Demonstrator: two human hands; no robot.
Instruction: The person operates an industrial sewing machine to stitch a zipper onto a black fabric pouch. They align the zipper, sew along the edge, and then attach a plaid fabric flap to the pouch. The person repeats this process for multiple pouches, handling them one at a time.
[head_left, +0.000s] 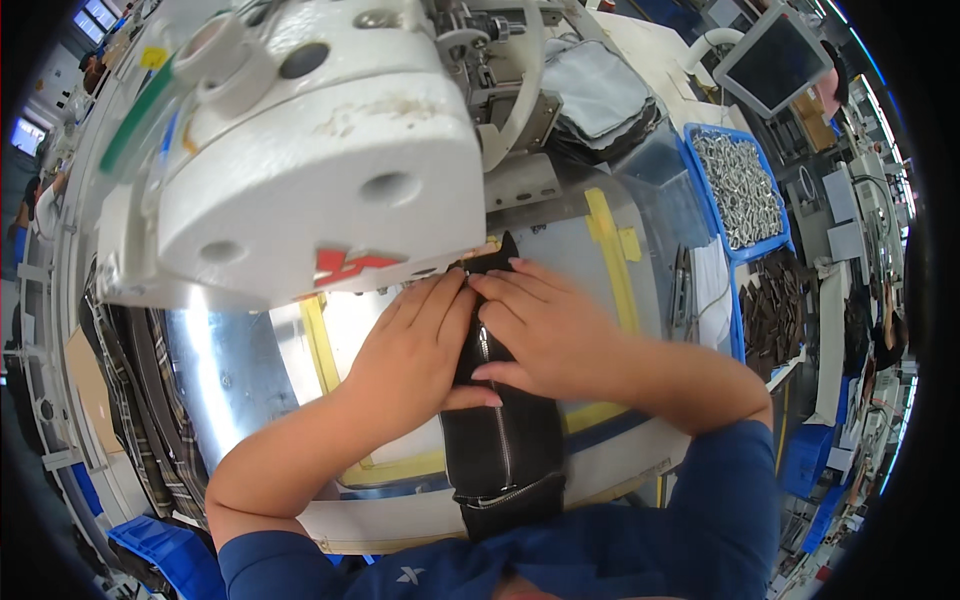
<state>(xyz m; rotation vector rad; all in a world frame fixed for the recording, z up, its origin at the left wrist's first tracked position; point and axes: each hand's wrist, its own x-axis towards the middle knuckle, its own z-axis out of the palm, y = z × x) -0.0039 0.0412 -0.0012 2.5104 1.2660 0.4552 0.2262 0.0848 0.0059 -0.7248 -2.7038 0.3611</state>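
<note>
A long black fabric piece [504, 440] with a silver zipper down its middle runs from my body toward the white sewing machine head [330, 180]. My left hand [415, 335] holds its left edge, fingers together and pointing forward, the thumb laid across the fabric. From the other side my right hand [545, 325] grips the piece, its fingers bent and the thumb near the zipper. Both sets of fingertips meet close to the machine's front, at the piece's far end. The machine head hides the needle area.
Yellow tape strips [612, 250] mark the machine bed. On the right, a blue tray [740, 185] holds many small metal parts, with dark strips [773, 305] in another below. Grey fabric pieces [595, 90] are stacked behind. Plaid fabric [150, 390] hangs at left above a blue bin [170, 555].
</note>
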